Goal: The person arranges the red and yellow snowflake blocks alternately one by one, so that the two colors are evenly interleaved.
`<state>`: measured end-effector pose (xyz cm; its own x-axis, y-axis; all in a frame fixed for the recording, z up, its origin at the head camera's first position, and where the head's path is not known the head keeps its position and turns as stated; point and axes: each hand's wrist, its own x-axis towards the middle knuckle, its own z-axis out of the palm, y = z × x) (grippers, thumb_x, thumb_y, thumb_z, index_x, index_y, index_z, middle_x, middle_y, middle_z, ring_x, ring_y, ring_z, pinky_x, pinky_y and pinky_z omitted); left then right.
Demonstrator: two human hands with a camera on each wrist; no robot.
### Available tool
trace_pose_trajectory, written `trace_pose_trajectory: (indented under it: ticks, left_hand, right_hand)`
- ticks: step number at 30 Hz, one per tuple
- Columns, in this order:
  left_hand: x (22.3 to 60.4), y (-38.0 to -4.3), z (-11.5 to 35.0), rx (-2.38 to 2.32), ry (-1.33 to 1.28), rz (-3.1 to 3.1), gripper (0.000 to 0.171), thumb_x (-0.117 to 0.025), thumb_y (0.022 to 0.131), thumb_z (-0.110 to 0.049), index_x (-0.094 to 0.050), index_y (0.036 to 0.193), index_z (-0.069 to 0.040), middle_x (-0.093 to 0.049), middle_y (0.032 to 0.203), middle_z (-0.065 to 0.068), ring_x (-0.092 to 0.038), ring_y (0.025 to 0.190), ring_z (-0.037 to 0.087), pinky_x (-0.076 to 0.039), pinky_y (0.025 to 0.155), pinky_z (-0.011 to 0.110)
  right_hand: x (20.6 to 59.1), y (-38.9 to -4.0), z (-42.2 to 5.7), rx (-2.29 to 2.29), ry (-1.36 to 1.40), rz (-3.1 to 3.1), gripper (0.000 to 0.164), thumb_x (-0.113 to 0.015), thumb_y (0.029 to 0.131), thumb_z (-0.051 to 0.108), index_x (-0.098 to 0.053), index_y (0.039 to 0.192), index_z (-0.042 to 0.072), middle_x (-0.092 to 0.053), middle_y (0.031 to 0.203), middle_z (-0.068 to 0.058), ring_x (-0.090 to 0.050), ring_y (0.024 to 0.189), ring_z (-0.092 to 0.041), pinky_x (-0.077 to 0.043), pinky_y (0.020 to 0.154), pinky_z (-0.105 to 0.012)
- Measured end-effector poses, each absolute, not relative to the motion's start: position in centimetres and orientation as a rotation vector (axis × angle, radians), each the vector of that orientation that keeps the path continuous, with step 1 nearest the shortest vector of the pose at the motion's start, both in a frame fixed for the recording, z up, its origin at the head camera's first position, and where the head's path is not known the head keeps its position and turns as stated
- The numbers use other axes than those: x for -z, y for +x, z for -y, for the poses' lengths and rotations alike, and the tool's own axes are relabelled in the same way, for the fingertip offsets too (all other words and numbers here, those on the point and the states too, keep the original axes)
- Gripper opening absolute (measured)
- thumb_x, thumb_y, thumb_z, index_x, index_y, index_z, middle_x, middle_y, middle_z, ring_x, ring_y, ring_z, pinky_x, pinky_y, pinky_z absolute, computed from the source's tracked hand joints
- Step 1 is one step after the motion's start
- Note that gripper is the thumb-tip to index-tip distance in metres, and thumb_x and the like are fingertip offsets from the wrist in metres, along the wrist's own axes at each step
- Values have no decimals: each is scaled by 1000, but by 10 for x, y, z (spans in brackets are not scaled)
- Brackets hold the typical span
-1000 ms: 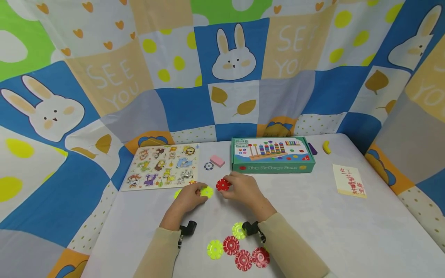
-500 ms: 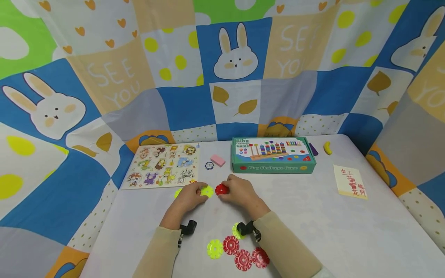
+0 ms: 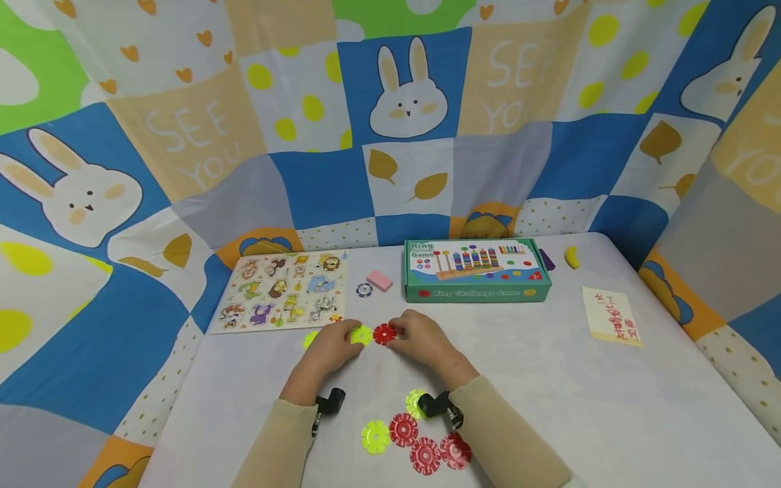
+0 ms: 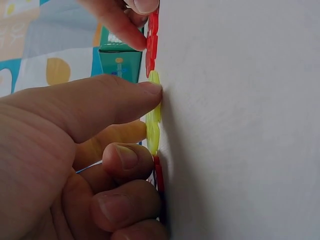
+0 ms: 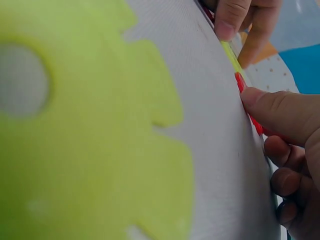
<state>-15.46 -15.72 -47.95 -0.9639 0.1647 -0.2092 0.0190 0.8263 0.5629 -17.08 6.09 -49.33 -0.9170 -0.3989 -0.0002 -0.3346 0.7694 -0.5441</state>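
Note:
My left hand point(image 3: 329, 347) pinches a yellow-green notched plastic disc point(image 3: 361, 335) between thumb and index finger, low at the white tabletop. Opposite it, my right hand point(image 3: 424, 340) grips a red notched disc point(image 3: 384, 334) by its right side. The two rims meet edge to edge in the head view. Beyond the left hand, part of another yellow-green disc point(image 3: 309, 339) peeks out. Seen from the left wrist, a red piece point(image 4: 159, 175) lies in line below the held yellow-green disc point(image 4: 154, 117), mostly hidden by the curled fingers.
Nearer the body lie red discs point(image 3: 425, 455) and yellow-green discs point(image 3: 375, 438), one partly behind the right wrist camera. Along the back stand an animal puzzle board point(image 3: 277, 291), a poker chip point(image 3: 364, 290), a pink block point(image 3: 379, 280) and a green game box point(image 3: 476, 271). A paper note point(image 3: 611, 316) lies right.
My right hand has moved left and slightly down, bringing the red disc up against the yellow-green one. The left hand has stayed nearly still on its disc.

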Motion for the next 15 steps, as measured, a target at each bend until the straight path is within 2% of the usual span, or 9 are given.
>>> trace_pose_trajectory:
  ticks: [6,15]
  left_hand:
    - [479,-154,157,-850,127,-2760,49,-71,84,-28,-57,130,-16,-59,119,2,-51,95,18,-43,90,42]
    - [479,-153,156,-844,131,-2769,50,-71,84,-29,-57,130,-15,-58,124,4,-52,101,19,-42,93,45]
  right_hand:
    - [496,-171,-61,902,-562,-2832,40,-77,78,34,-70,113,15,-51,84,6,-47,77,-11,-42,67,-25]
    - [492,-168,-63,924,-532,-2808,44,-77,78,36,-67,117,17,-52,87,6,-48,81,-11,-44,71,-25]
